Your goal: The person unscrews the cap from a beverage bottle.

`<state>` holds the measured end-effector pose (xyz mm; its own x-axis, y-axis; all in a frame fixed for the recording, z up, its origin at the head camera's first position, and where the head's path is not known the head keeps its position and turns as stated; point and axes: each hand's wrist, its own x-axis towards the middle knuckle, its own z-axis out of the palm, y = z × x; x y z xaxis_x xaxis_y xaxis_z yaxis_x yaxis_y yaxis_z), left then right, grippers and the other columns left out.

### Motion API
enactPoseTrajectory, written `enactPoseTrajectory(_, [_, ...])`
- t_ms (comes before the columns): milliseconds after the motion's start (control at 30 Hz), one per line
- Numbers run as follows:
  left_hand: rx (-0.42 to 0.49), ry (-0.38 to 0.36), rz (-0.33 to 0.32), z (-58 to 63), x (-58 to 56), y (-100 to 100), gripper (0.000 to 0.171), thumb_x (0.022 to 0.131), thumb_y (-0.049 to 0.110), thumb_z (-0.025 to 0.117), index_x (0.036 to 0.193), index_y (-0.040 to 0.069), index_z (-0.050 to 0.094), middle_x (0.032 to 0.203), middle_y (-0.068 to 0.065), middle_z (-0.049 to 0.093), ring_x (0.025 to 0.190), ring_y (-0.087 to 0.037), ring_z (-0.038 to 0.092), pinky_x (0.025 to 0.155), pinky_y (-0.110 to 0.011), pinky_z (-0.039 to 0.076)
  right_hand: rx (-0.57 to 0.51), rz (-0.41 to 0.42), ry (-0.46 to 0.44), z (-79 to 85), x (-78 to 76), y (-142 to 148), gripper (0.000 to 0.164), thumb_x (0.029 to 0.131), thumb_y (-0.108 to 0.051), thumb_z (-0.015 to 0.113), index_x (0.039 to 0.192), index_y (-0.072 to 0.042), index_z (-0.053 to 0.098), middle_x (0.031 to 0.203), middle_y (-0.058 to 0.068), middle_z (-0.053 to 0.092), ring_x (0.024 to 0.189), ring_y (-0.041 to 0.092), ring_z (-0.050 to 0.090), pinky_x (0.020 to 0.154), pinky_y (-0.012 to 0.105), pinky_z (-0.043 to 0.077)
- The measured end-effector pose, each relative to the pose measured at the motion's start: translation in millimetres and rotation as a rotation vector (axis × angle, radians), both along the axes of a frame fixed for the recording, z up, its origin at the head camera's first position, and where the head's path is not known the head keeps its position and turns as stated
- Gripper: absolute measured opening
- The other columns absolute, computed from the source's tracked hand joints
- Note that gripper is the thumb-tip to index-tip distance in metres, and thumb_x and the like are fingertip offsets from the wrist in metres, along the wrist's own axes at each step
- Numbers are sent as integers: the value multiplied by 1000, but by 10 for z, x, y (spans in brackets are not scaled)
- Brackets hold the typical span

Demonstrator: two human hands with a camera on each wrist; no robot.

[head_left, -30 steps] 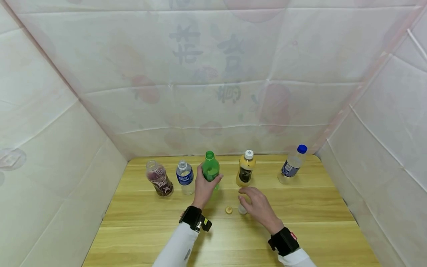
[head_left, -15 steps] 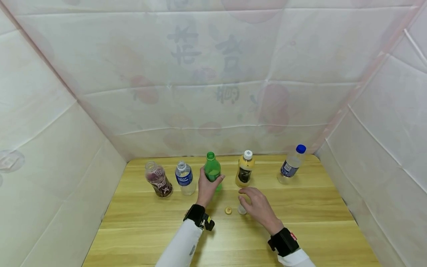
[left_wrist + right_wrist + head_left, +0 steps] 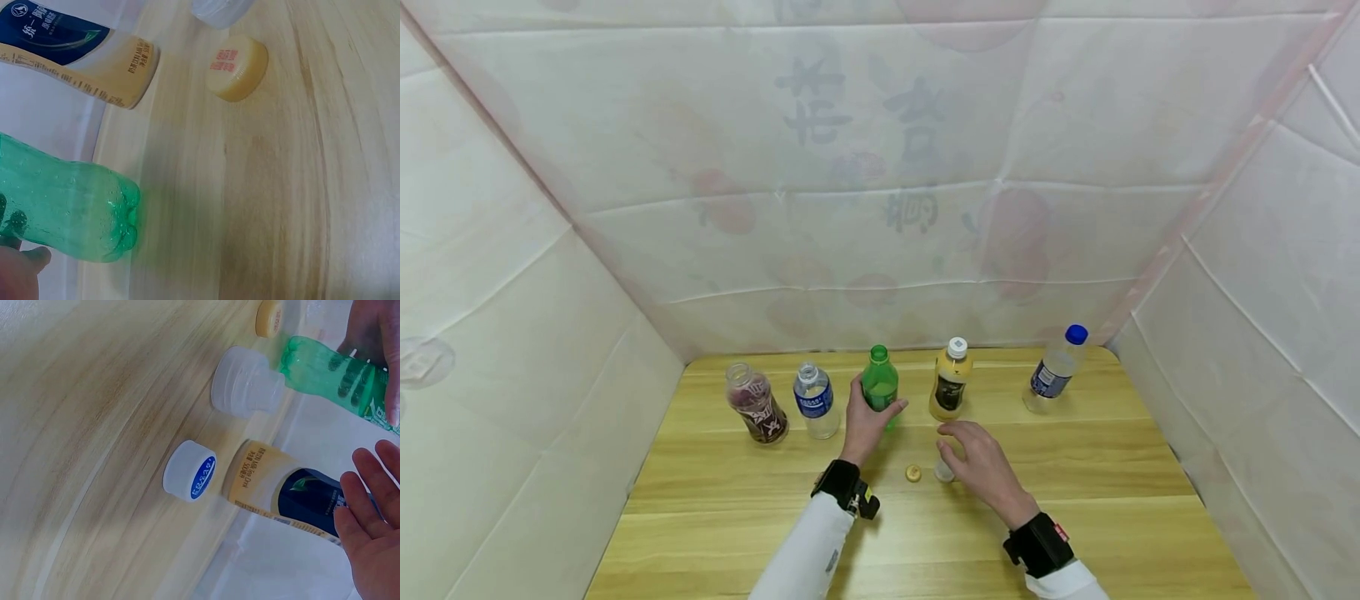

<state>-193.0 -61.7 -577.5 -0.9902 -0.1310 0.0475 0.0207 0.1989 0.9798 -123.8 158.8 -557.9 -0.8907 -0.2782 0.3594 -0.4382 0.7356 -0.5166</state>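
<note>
My left hand (image 3: 867,427) grips a green plastic bottle (image 3: 879,385) with an uncapped mouth, fingers and thumb curled round its body. The bottle stands nearly upright, its base (image 3: 119,219) showing in the left wrist view. My right hand (image 3: 987,468) holds nothing and hovers with relaxed fingers in front of a white-capped milk tea bottle (image 3: 951,387). Under it lies a translucent cap (image 3: 944,472), and left of that a yellow cap (image 3: 913,473). The right wrist view also shows a white cap (image 3: 190,471) with a blue label, hidden by my right hand in the head view.
Left of the green bottle stand a clear, uncapped, blue-labelled bottle (image 3: 816,402) and an open bottle with a dark purple label (image 3: 758,404). A blue-capped clear bottle (image 3: 1054,375) stands at the right. Cloth walls (image 3: 880,250) enclose the wooden table (image 3: 925,550).
My left hand has moved slightly right with the green bottle, which has also come a little lower in the view. My right hand has stayed almost still.
</note>
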Motion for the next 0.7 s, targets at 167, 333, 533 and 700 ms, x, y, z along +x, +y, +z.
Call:
enactPoseTrajectory(167, [-12,-2,-27,-6,61,-52,105,83,28,89,162,6,23,154,-24,42,140,-41,44,116,-60,35,-3,-6,-1,20,0,12,23,97,-19,74,116,-6,75,120,10,73,115,29,67,96,48,56])
enactPoseTrajectory(333, [-42,-26,-52,-4,238,-187,110,85,32,88,164,7,16,166,-24,25,152,-43,26,121,-61,24,-14,-8,-24,51,-3,41,24,99,-20,72,119,-6,74,122,10,72,116,29,66,97,48,56])
enactPoseTrajectory(533, [-36,-46,-75,-5,458,-411,107,86,27,87,164,6,18,165,-24,27,152,-45,23,120,-65,23,-37,-21,-29,76,-5,124,27,99,-20,72,122,-5,72,123,11,71,117,30,66,97,49,56])
enactPoseTrajectory(700, [-71,-19,-109,-68,596,-560,101,86,26,87,162,3,24,160,-25,35,149,-46,31,119,-63,27,-63,-32,-18,78,10,209,33,99,-19,72,126,-1,69,126,14,70,117,33,66,97,51,55])
